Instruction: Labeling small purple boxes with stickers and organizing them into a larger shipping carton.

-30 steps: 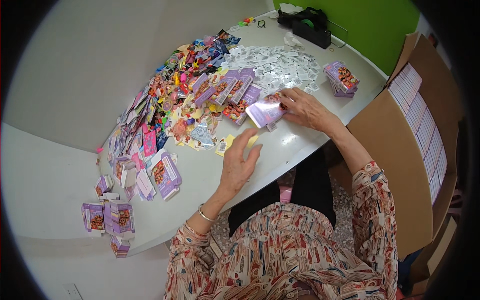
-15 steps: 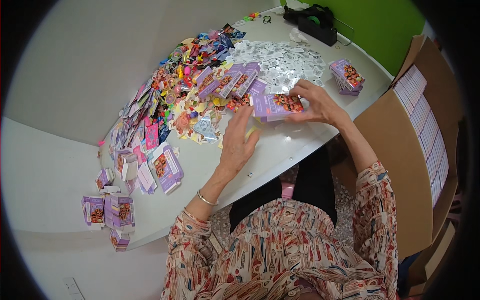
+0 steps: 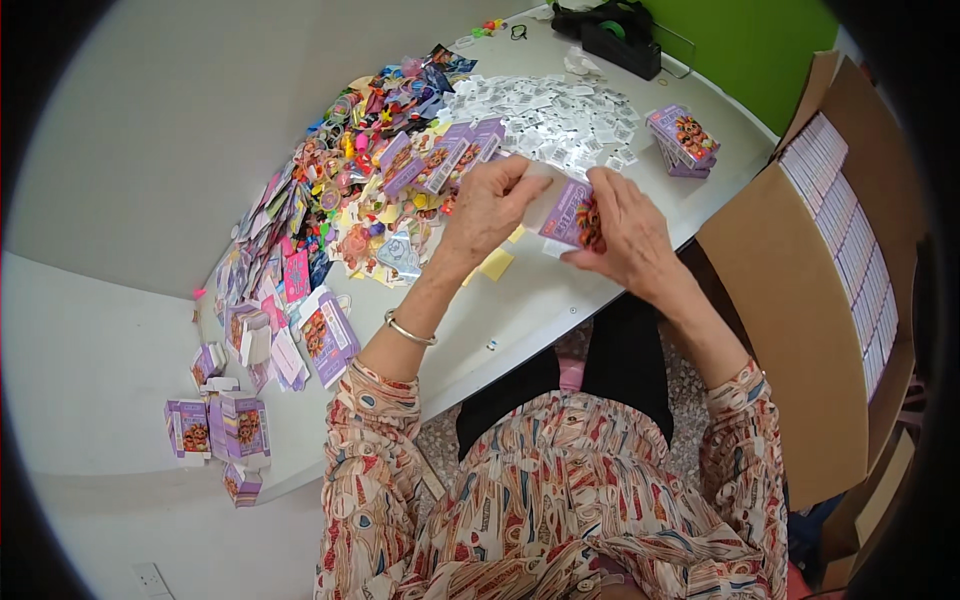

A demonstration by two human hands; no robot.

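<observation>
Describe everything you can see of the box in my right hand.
The purple box is slim and looks like printed card, with a colourful picture on its face. It is held tilted over the white table. The right hand grips it, covering part; whether the left hand touches it is unclear.

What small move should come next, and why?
I'd probably steady the left end of the purple box with the left hand: the right hand holds the box from the right, and the left is near that end, though contact is unclear.
</observation>
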